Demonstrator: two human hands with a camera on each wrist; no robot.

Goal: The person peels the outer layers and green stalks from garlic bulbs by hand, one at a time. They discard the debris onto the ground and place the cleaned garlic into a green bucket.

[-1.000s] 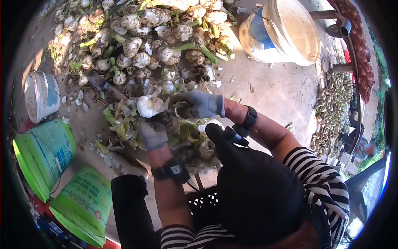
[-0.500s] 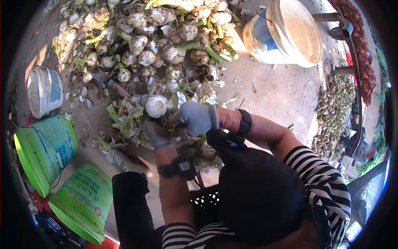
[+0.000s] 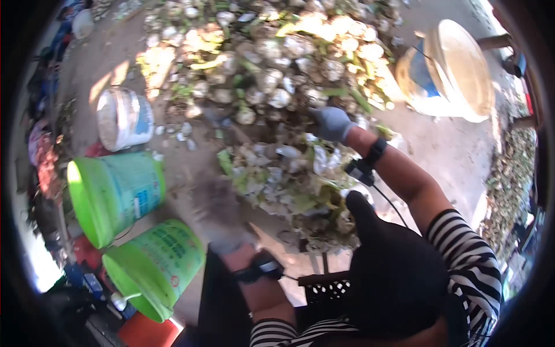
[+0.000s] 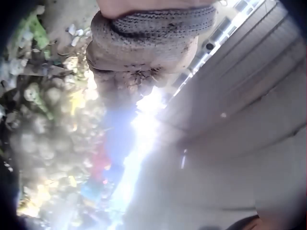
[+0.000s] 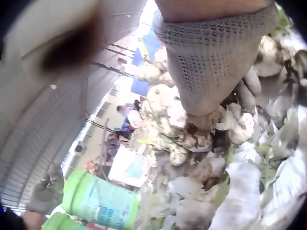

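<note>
My left hand (image 3: 217,205), in a grey glove, is motion-blurred beside the green buckets in the head view. In the right wrist view the same left hand (image 5: 47,189) is raised with no bulb in it. A small white bulb-like thing (image 3: 118,301) with a thin pale stem shows at the lower green bucket (image 3: 167,254). My right hand (image 3: 333,123), gloved too, reaches into the near edge of the heap of garlic bulbs (image 3: 269,78). Its fingers (image 5: 247,91) are relaxed, close to a garlic bulb (image 5: 241,128) in the right wrist view.
Peeled skins and leaves (image 3: 289,173) lie piled before the person. Another green bucket (image 3: 124,191) and a small white bucket (image 3: 124,118) stand at the left. A large white bucket (image 3: 462,72) is at the upper right. A black crate (image 3: 326,292) sits near the knees.
The left hand has swung left toward the green buckets, and the white garlic bulb it held is gone from it. The right hand has moved forward to the heap. The head view has shifted.
</note>
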